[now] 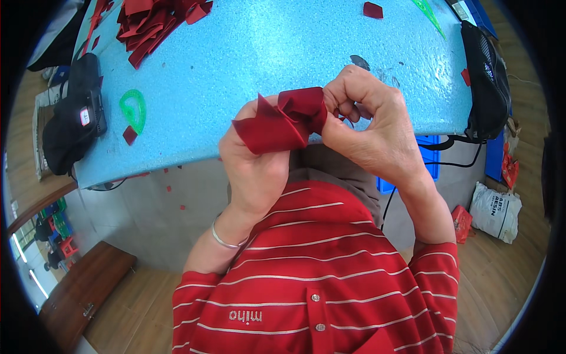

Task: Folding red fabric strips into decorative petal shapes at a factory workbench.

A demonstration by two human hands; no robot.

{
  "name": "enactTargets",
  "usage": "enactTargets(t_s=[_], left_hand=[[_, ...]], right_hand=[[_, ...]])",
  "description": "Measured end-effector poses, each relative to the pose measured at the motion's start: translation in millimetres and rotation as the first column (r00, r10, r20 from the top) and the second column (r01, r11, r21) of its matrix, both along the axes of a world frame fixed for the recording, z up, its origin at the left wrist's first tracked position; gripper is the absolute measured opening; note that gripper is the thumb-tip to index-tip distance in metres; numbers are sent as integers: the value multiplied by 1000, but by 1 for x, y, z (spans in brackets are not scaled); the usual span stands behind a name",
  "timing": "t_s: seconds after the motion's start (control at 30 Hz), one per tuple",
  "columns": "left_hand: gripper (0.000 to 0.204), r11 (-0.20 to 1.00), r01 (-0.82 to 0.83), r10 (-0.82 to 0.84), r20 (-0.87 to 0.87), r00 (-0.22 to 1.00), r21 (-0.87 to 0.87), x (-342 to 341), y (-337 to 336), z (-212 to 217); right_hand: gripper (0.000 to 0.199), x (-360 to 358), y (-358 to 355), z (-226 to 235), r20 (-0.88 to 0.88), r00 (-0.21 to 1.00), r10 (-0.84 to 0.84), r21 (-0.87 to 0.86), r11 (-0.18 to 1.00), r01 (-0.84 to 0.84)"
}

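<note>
A folded dark red ribbon (274, 133) with pointed, notched ends is held above the table's near edge. My left hand (254, 171) is closed round it from below, its fingers mostly hidden behind the folds. My right hand (377, 127) is closed in a pinch at the ribbon's right side, thumb and fingertips together by a gathered loop. A small thin part shows under the right fingertips, too small to make out.
The blue speckled table (236, 65) holds a heap of red ribbon pieces (156, 23), a green protractor (133, 111), a green set square (430, 16) and red scraps (372, 10). Black bags (73, 118) lie at the left edge and one (486, 82) at the right. A white sack (495, 212) stands on the floor.
</note>
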State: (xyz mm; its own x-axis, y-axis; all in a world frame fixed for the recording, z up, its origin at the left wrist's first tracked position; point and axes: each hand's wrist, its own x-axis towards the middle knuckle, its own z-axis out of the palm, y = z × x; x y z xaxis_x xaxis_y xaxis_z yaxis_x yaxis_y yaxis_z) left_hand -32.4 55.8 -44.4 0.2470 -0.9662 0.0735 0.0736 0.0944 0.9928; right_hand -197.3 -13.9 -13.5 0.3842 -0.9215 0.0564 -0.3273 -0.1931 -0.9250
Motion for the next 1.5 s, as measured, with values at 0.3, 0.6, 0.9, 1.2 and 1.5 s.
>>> enactTargets(t_s=[0.3, 0.6, 0.9, 1.2, 1.5], left_hand=[[22, 983, 99, 22, -639, 769, 154, 5, -7, -8], [21, 989, 124, -55, -594, 802, 76, 2, -5, -18], [17, 990, 114, -67, -418, 906, 89, 2, -3, -14], [17, 977, 186, -142, -336, 931, 102, 6, 0, -11], [17, 977, 189, -148, -324, 934, 99, 5, 2, -15]], right_hand=[[12, -5, 0, 4, 47, 999, 24, -24, 999, -23], [25, -5, 3, -17, 139, 989, 51, -298, 954, -7], [26, -9, 0, -22, 77, 994, 79, -367, 929, -46], [27, -16, -11, -33, -117, 991, 62, -692, 711, -126], [33, -19, -16, -28, -195, 973, 127, -773, 591, -232]])
